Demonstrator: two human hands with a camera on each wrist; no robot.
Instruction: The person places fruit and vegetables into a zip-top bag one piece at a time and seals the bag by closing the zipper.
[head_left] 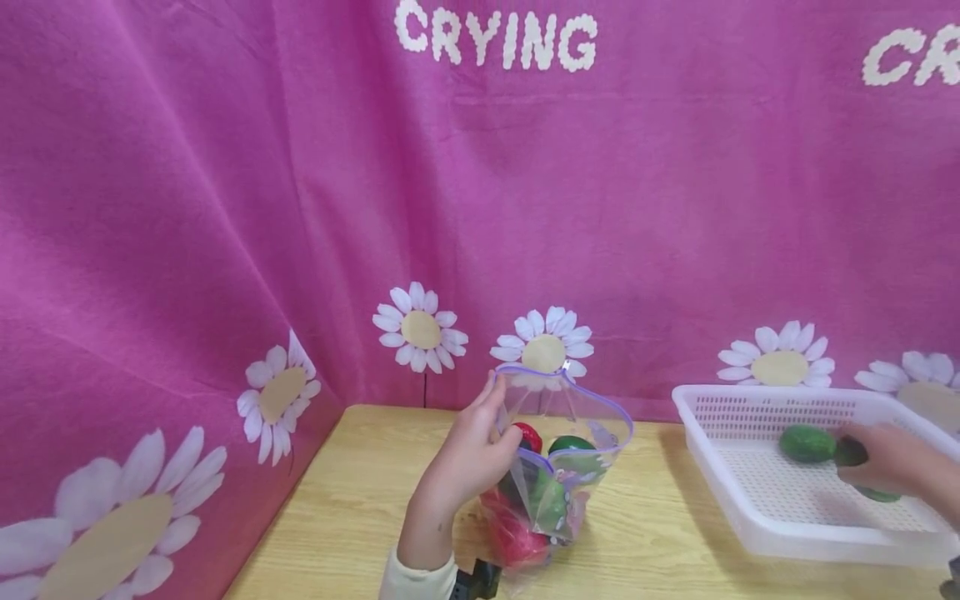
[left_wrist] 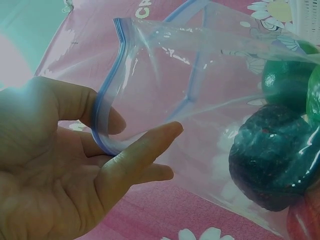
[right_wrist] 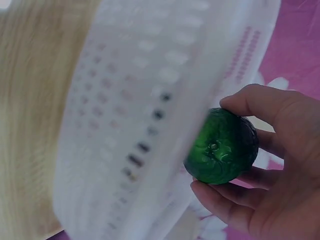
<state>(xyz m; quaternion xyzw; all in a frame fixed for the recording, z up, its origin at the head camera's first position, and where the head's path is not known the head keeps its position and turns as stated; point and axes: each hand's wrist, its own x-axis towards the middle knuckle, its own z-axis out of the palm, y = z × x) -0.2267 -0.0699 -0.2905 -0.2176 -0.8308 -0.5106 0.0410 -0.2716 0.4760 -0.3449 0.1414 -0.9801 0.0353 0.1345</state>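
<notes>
1. Nearest, a clear plastic bag with a purple zip rim (left_wrist: 121, 40) is being held by the left hand (head_left: 468, 446), its rim being gripped between thumb and fingers; its mouth is being kept apart, and red and green vegetables (head_left: 550, 504) are being contained low down.
2. To the right, a rounded, glossy green vegetable (right_wrist: 217, 150) is being grasped by the right hand (head_left: 892, 457), between thumb and fingers. Its end is being shown to the wrist camera, so its long axis cannot be told.
3. It is being held well to the bag mouth's right, within the outline of a white perforated plastic basket (head_left: 840, 543).
4. Just left of those fingertips, an oblong green vegetable (head_left: 804, 444) is lying roughly sideways.
</notes>
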